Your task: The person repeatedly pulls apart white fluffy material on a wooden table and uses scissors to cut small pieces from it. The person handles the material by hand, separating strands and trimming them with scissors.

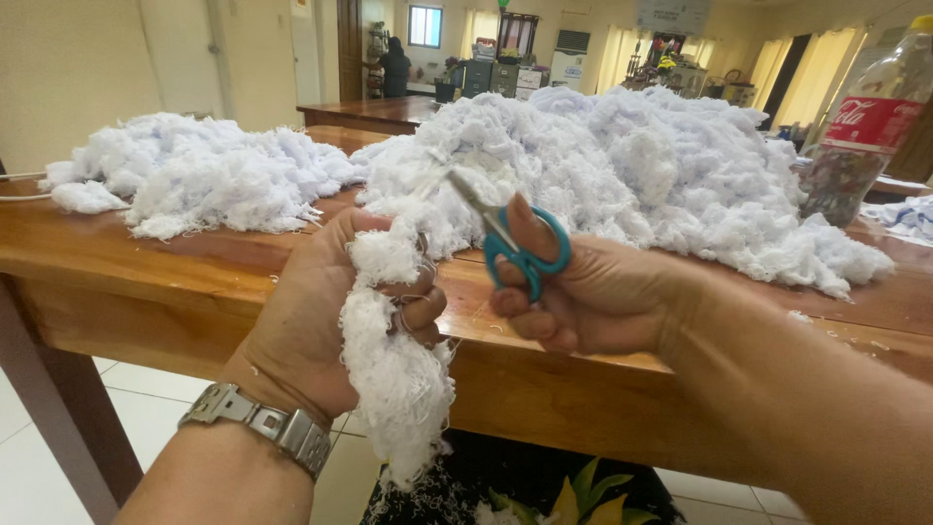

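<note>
While my left hand [321, 311] clamps a long hank of white shredded fabric [394, 369], fingers curled tight around it just off the near edge of the wooden table [146, 272], my right hand [583, 297] has thumb and fingers through the teal loops of the small scissors [510, 243], blades pointing up-left toward the top of the hank. From here I can't tell whether the blades are parted or closed; they look nearly together. To cut well, I'd judge I want the hank pulled taut, the blades square across the strands and clear of my left fingers. Behind, the big white pile [622, 165] and a smaller heap [194, 175] sit on the table, a plastic bottle [865, 126] far right.
</note>
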